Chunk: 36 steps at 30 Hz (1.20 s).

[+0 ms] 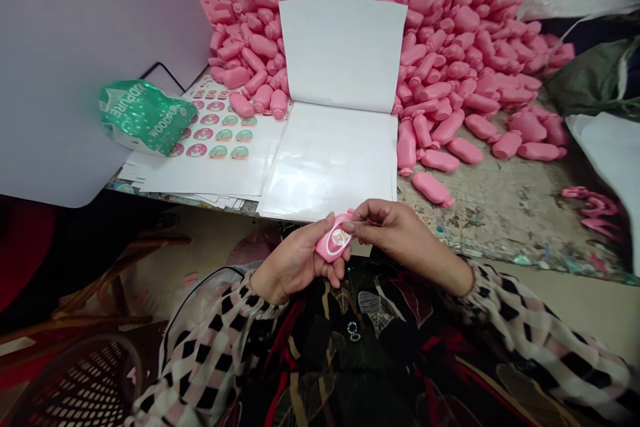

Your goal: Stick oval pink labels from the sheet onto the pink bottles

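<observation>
My left hand holds a small pink plastic bottle just off the table's front edge, its fingers wrapped beneath. On the bottle's upper face lies an oval sticker with a white rim and a picture in the middle. My right hand is closed in a pinch at the sticker's upper right edge, near the bottle's neck. Its fingertips cover that edge, so how much of the sticker is stuck down cannot be seen. Directly beyond both hands lies a stack of white sheets, with its top sheets folded back.
A large heap of pink bottles fills the table's back. Printed sticker sheets lie at the left beside a green WOODPURE bag. Pink scraps lie at the right. A basket stands on the floor, lower left.
</observation>
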{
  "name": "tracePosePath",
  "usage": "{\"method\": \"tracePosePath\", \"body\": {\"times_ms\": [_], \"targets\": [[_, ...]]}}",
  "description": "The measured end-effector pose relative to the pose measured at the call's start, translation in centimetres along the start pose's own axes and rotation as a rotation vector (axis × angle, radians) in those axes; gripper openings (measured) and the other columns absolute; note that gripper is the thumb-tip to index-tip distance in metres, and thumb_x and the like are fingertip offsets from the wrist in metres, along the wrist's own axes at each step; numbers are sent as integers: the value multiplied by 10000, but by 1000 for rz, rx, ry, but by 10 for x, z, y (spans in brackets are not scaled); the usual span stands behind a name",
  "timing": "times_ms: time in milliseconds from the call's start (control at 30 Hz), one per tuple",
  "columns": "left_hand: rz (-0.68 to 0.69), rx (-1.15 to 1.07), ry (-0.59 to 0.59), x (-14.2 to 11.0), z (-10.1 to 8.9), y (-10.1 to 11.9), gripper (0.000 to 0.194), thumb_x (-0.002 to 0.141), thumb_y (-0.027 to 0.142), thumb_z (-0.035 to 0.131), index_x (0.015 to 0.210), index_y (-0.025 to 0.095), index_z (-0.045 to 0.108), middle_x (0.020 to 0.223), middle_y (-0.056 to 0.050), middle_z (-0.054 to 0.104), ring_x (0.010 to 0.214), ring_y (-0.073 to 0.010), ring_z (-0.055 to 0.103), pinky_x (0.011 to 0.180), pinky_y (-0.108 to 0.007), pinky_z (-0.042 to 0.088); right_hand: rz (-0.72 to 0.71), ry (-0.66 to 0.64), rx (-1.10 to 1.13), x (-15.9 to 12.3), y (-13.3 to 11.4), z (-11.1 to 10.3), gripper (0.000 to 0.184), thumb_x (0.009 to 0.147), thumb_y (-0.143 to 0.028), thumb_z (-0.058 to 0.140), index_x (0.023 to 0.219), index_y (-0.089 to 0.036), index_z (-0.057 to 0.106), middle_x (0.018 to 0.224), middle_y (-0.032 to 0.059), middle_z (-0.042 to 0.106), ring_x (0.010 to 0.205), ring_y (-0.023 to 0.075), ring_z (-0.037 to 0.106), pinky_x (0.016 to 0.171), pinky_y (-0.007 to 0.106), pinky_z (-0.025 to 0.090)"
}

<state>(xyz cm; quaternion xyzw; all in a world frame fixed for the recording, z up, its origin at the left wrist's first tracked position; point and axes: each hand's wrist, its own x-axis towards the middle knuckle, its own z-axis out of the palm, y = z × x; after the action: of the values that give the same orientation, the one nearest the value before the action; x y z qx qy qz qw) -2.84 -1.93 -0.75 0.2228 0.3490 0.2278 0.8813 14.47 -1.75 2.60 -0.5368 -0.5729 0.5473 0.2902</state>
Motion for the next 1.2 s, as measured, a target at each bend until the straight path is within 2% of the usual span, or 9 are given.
{"method": "tracePosePath", "body": {"times_ms": [200, 300, 400, 600, 767, 967, 1200], "targets": [[75, 42, 52, 1, 2, -2, 384, 891, 498, 424, 870, 132, 541, 640, -11, 603, 420, -114, 583, 372, -219, 490, -203, 50, -273, -4, 12, 1, 145, 867, -314, 537, 798, -191, 571, 729, -9, 595, 674, 123, 518, 634, 262, 386], [115, 71, 80, 3, 3, -3, 386, 873, 517, 450, 877, 141, 537, 636, 0, 599, 424, -111, 578, 375, -220, 486, -278, 85, -406, -7, 12, 2, 61, 860, -218, 514, 826, -193, 559, 773, -2, 582, 699, 129, 508, 652, 267, 376], [152, 99, 113, 4, 6, -4, 396, 864, 528, 460, 869, 140, 538, 597, 8, 592, 411, -105, 562, 377, -217, 479, -343, 137, -486, -9, 10, 3, 55, 828, -145, 504, 828, -186, 540, 823, 17, 564, 735, 138, 499, 665, 271, 372], [191, 117, 134, 5, 9, -5, 411, 860, 541, 452, 876, 140, 542, 571, 10, 580, 395, -102, 550, 380, -216, 479, -323, 147, -462, -10, 13, 6, 81, 827, -131, 483, 853, -196, 523, 745, -1, 557, 653, 130, 471, 614, 263, 353], [244, 136, 126, 7, 10, -6, 401, 860, 537, 453, 891, 145, 531, 652, 4, 587, 425, -107, 567, 375, -225, 484, -369, 187, -465, -13, 16, 10, 108, 824, -103, 458, 868, -197, 486, 761, 1, 533, 652, 125, 459, 611, 257, 347], [256, 130, 118, 7, 16, -7, 382, 872, 517, 445, 894, 144, 525, 556, 21, 566, 392, -116, 550, 358, -231, 478, -411, 237, -490, -17, 19, 14, 130, 824, -93, 440, 877, -212, 448, 788, 7, 518, 675, 136, 464, 628, 266, 367], [254, 87, 122, 8, 18, -10, 385, 867, 520, 456, 884, 142, 526, 573, 10, 583, 401, -118, 561, 365, -232, 482, -448, 261, -527, -22, 22, 15, 185, 789, -58, 444, 885, -216, 434, 816, 20, 520, 689, 146, 466, 635, 282, 371]]}}
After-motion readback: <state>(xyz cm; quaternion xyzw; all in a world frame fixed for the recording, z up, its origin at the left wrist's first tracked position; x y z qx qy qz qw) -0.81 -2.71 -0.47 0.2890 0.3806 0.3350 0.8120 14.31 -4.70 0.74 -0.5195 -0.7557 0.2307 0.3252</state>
